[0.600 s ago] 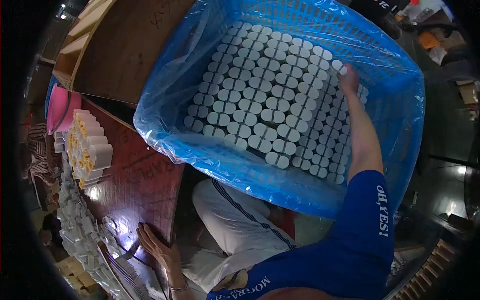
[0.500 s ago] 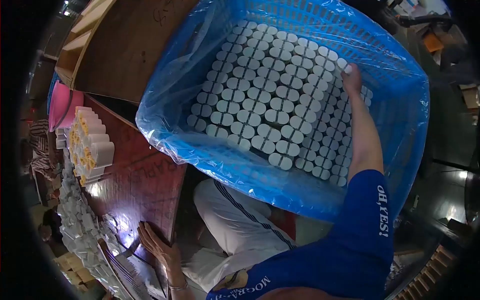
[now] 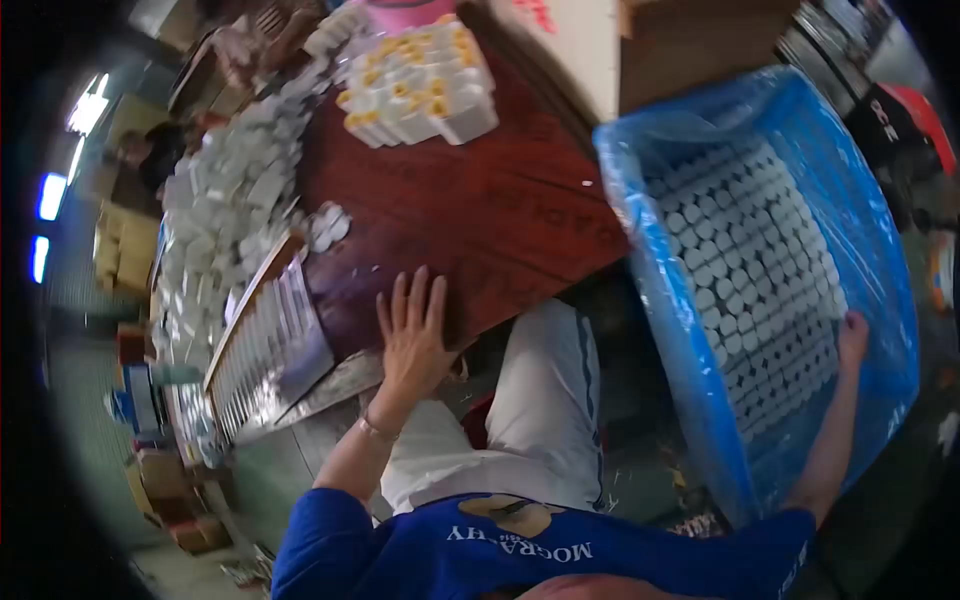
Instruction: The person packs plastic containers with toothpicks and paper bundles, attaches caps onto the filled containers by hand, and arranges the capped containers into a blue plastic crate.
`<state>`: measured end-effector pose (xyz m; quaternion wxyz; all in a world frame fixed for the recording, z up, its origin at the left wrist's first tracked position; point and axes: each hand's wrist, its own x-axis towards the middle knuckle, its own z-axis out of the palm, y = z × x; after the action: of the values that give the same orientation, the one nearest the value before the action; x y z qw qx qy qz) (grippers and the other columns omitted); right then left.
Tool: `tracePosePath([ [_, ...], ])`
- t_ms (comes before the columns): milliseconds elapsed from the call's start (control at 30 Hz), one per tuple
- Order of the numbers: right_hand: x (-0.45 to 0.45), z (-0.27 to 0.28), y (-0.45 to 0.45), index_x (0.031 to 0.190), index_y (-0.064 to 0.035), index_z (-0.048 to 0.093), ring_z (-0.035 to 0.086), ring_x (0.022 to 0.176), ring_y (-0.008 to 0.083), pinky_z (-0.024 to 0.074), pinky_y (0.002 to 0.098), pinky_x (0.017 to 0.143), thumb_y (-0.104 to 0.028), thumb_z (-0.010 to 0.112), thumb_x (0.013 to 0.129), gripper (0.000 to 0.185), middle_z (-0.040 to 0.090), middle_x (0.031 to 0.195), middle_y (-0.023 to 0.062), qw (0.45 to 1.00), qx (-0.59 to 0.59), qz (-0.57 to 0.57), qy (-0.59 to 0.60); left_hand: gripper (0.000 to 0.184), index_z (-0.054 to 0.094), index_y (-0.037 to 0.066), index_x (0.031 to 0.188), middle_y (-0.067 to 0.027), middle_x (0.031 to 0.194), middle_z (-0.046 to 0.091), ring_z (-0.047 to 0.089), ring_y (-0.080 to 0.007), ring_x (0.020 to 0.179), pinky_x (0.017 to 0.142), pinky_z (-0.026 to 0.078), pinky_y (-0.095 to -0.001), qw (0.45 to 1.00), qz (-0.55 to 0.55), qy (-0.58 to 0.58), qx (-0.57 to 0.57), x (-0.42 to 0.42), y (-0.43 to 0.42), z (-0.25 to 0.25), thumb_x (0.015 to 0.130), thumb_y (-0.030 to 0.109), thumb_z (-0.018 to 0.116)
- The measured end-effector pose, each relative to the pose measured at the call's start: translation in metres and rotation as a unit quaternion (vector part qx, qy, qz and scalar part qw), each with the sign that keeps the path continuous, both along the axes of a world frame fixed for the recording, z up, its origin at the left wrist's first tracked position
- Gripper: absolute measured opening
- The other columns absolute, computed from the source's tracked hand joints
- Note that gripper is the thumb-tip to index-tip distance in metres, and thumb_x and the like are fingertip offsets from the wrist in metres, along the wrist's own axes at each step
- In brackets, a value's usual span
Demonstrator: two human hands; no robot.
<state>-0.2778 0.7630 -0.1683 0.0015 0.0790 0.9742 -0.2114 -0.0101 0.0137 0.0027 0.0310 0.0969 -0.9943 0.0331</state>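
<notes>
My left hand (image 3: 415, 330) lies on the red tabletop (image 3: 470, 200), fingers spread, holding nothing. At the right, my right hand (image 3: 852, 340) reaches into the blue plastic-lined basket (image 3: 690, 390). It is at the far right edge of the closely packed white round-ended pieces (image 3: 745, 270). Its fingers are mostly hidden, so whether it grips anything does not show. The pieces stand in neat rows, with a lower layer visible towards the near end. Beyond my left hand stands a block of white pieces with yellow parts (image 3: 420, 90).
A heap of loose white pieces (image 3: 235, 200) covers the table's left side. A ridged, slatted rack (image 3: 270, 340) lies near my left hand. A wooden box (image 3: 700, 50) borders the basket at the back. A pink bucket (image 3: 410, 12) stands at the far edge.
The view has swung left, so the basket now appears further right and the tabletop fills the middle. My left hand remains spread on the table; my right hand remains in the basket.
</notes>
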Motion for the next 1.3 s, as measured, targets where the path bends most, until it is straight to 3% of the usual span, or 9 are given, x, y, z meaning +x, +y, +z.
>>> tracePosePath([
  [167, 0.088, 0.203, -0.261, 0.112, -0.0009, 0.064, 0.063, 0.095, 0.0203, 0.0500, 0.0300, 0.081, -0.005, 0.054, 0.096, 0.019, 0.066, 0.107, 0.0113, 0.931, -0.228, 0.112, 0.262, 0.096, 0.035, 0.011, 0.146, -0.0155, 0.154, 0.028, 0.022, -0.0399, 0.142, 0.112, 0.017, -0.0626, 0.997, -0.025, 0.041, 0.053, 0.011, -0.010, 0.002, 0.070, 0.052, 0.077],
  [233, 0.130, 0.244, -0.390, 0.108, -0.0004, 0.064, 0.062, 0.092, 0.0194, 0.0498, 0.0311, 0.077, -0.003, 0.056, 0.095, 0.016, 0.065, 0.104, 0.0116, 0.938, -0.133, 0.223, 0.232, 0.096, 0.036, 0.011, 0.146, -0.0158, 0.153, 0.028, 0.022, -0.0404, 0.142, 0.112, 0.016, -0.0634, 0.995, -0.039, 0.043, 0.084, 0.015, -0.014, 0.007, 0.069, 0.050, 0.078],
  [400, 0.153, 0.214, -0.654, 0.106, -0.0008, 0.062, 0.061, 0.096, 0.0333, 0.0521, 0.0395, 0.081, 0.005, 0.056, 0.083, 0.025, 0.063, 0.102, 0.0131, 0.768, -0.172, 0.572, 0.232, 0.066, 0.050, 0.011, 0.133, -0.0119, 0.143, 0.044, 0.035, -0.0341, 0.137, 0.114, 0.023, -0.0544, 0.953, -0.164, 0.135, 0.215, 0.058, -0.042, -0.003, 0.077, 0.034, 0.075],
  [567, 0.148, 0.175, -0.823, 0.101, -0.0042, 0.062, 0.058, 0.101, 0.0297, 0.0515, 0.0389, 0.085, -0.001, 0.058, 0.077, 0.025, 0.059, 0.109, 0.0107, 0.716, -0.054, 0.623, 0.309, 0.046, 0.061, 0.005, 0.116, -0.0138, 0.127, 0.057, 0.049, -0.0335, 0.125, 0.108, 0.036, -0.0489, 0.947, -0.048, 0.215, 0.234, 0.130, -0.086, 0.004, 0.078, 0.027, 0.075],
  [700, 0.120, 0.165, -0.857, 0.103, -0.0047, 0.059, 0.056, 0.100, 0.0315, 0.0502, 0.0416, 0.085, -0.005, 0.056, 0.082, 0.021, 0.057, 0.106, 0.0119, 0.760, -0.035, 0.570, 0.309, 0.038, 0.064, 0.003, 0.107, -0.0134, 0.117, 0.061, 0.057, -0.0321, 0.115, 0.097, 0.049, -0.0416, 0.930, -0.041, 0.275, 0.239, 0.147, -0.101, -0.012, 0.074, 0.016, 0.078],
  [800, 0.106, 0.183, -0.821, 0.101, -0.0038, 0.057, 0.055, 0.099, 0.0350, 0.0483, 0.0445, 0.084, 0.001, 0.058, 0.078, 0.023, 0.056, 0.103, 0.0135, 0.789, -0.172, 0.427, 0.407, 0.036, 0.065, 0.003, 0.102, -0.0123, 0.112, 0.064, 0.059, -0.0313, 0.112, 0.094, 0.051, -0.0393, 0.924, -0.050, 0.302, 0.229, 0.144, -0.098, -0.014, 0.072, 0.015, 0.079],
  [967, 0.026, 0.182, -0.757, 0.129, 0.0034, 0.037, 0.042, 0.122, 0.0387, 0.0349, 0.0471, 0.105, -0.021, 0.081, 0.068, 0.079, 0.048, 0.126, 0.0228, 0.868, -0.240, 0.155, 0.406, 0.036, 0.066, 0.004, 0.100, -0.0115, 0.110, 0.064, 0.060, -0.0303, 0.111, 0.094, 0.051, -0.0393, 0.921, -0.057, 0.307, 0.234, 0.143, -0.098, -0.012, 0.070, 0.016, 0.081],
  [1167, -0.001, 0.163, -0.770, 0.141, 0.0030, 0.027, 0.039, 0.132, 0.0381, 0.0369, 0.0471, 0.106, -0.041, 0.083, 0.065, 0.105, 0.040, 0.140, 0.0243, 0.926, -0.206, 0.143, 0.281, 0.036, 0.066, 0.005, 0.101, -0.0106, 0.110, 0.064, 0.060, -0.0300, 0.111, 0.095, 0.050, -0.0391, 0.924, -0.051, 0.311, 0.216, 0.142, -0.096, -0.013, 0.070, 0.017, 0.081],
  [1300, -0.008, 0.151, -0.770, 0.132, -0.0013, 0.036, 0.053, 0.117, 0.0349, 0.0474, 0.0487, 0.092, -0.039, 0.084, 0.064, 0.091, 0.051, 0.128, 0.0182, 0.932, -0.192, 0.113, 0.286, 0.036, 0.066, 0.005, 0.102, -0.0099, 0.110, 0.064, 0.060, -0.0296, 0.110, 0.095, 0.050, -0.0388, 0.927, -0.047, 0.308, 0.207, 0.141, -0.093, -0.012, 0.070, 0.017, 0.080],
])
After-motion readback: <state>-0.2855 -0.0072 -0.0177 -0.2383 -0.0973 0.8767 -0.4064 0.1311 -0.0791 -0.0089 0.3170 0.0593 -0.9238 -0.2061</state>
